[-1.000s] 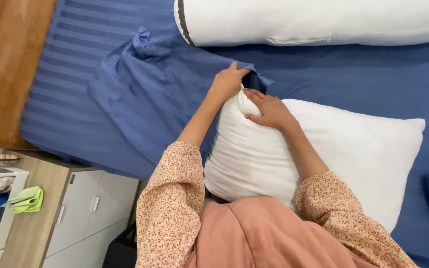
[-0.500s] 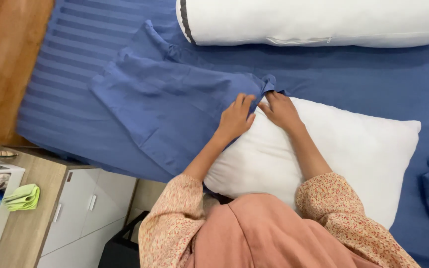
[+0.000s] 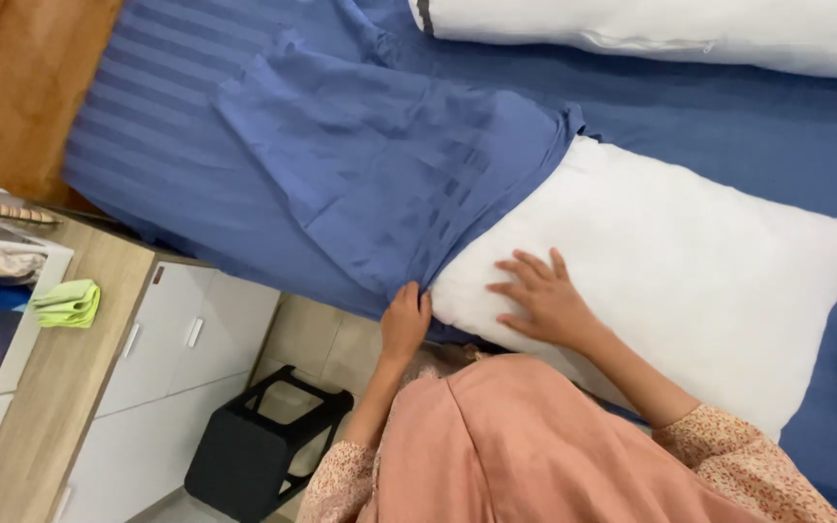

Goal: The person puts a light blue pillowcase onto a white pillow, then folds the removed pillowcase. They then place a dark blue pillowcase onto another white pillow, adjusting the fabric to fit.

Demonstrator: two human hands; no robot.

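Your left hand [image 3: 405,322] is down at the near edge of the bed, fingers curled and pinching the hem of the blue striped pillowcase [image 3: 389,165] right where it meets the corner of the white pillow [image 3: 661,261]. Your right hand [image 3: 542,298] lies flat on that pillow, fingers spread wide and palm pressed onto the near left end, just beside the left hand but not touching it. The pillow lies across the blue bedsheet [image 3: 728,136], its left end touching the mouth of the pillowcase; whether that end sits inside the opening or only against it, you cannot tell from here. The pillowcase itself stretches away from your hands, rumpled and flat, toward the far left of the bed. Beyond it, at the top of the bed, a long white bolster [image 3: 670,34] lies well apart from both hands. Down to your left, off the bed, a white cabinet [image 3: 181,344] with a wooden top stands against the bed's edge, a folded green cloth [image 3: 68,302] rests on the wood, and a black stool [image 3: 254,441] sits on the floor near your left arm.
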